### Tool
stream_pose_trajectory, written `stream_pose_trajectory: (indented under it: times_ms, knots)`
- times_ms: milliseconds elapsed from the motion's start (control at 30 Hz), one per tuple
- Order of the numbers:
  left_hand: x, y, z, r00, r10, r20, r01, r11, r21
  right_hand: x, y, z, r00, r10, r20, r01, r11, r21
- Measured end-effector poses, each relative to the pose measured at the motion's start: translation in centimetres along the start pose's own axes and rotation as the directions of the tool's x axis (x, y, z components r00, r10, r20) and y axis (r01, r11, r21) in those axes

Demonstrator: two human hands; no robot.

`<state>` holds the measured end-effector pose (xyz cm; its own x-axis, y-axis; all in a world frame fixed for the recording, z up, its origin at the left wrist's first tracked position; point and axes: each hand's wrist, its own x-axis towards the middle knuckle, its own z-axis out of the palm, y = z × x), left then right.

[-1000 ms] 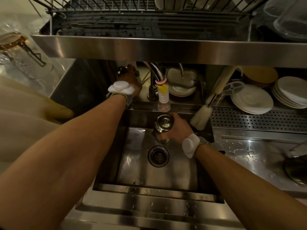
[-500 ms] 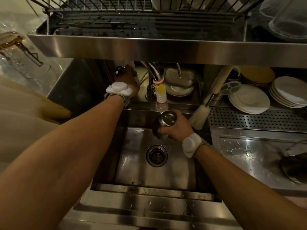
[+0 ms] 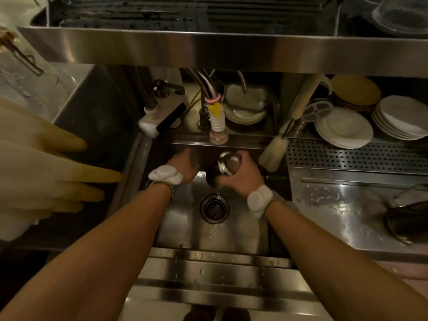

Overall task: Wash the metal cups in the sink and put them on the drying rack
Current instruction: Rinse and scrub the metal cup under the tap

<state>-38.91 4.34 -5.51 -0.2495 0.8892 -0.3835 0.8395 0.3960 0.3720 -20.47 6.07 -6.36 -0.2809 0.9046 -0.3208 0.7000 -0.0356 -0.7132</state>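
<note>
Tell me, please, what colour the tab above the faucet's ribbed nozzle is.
Yellow tab, clearest in the head view.

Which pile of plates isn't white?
The yellowish pile at the back. The pile in front of it and the pile at the far right are both white.

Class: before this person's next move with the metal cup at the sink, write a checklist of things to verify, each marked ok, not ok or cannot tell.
1. Right hand grips the metal cup: ok.
2. Cup is held above the sink basin: ok.
3. Water runs from the faucet nozzle: cannot tell.
4. Left hand is free to help: cannot tell, blurred.
5. Drain is uncovered: ok.
6. Free space on the drying rack: cannot tell, mostly out of view.
</note>
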Motion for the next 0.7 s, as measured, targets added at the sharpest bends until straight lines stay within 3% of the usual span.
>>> stream_pose_trajectory:
  times_ms: [67,133,200,267,367,533,633,700]
  knots:
    - [-0.2,-0.7,1.5,0.994,-0.005,0.110,0.003,1.000,0.013,-0.8,0.9,1.4,0.990,0.028,0.142,-0.010,0.992,-0.128]
    - [-0.8,-0.6,2.1,0.988,-0.031,0.153,0.035,0.999,-0.024,-1.2,1.3,1.4,0.992,0.039,0.116,-0.026,0.993,-0.119]
    - [-1.8,0.3,2.0,0.980,-0.068,0.187,0.119,0.954,-0.274,-1.1,0.9,0.9,0.998,0.002,0.063,0.001,0.999,-0.047]
    - [-3.0,1.7,1.7,0.952,-0.075,0.296,0.224,0.829,-0.512,-1.0,0.2,0.4,0.994,-0.084,0.076,0.089,0.995,-0.054]
    - [-4.1,2.9,1.7,0.895,-0.027,0.445,0.303,0.771,-0.561,-1.5,-0.6,0.3,0.982,-0.154,0.106,0.156,0.988,-0.007]
    - [-4.1,2.8,1.5,0.950,0.003,0.313,0.244,0.620,-0.745,-2.0,-0.6,0.0,0.970,-0.223,0.101,0.223,0.975,0.010]
    - [-4.1,3.1,1.7,0.988,-0.009,0.153,0.133,0.540,-0.831,-1.7,-1.4,0.1,0.958,-0.286,-0.013,0.286,0.958,0.000]
    - [-3.8,2.8,2.7,0.984,-0.045,0.175,0.173,0.513,-0.841,-1.5,-1.4,0.5,0.962,-0.272,0.013,0.272,0.962,-0.023]
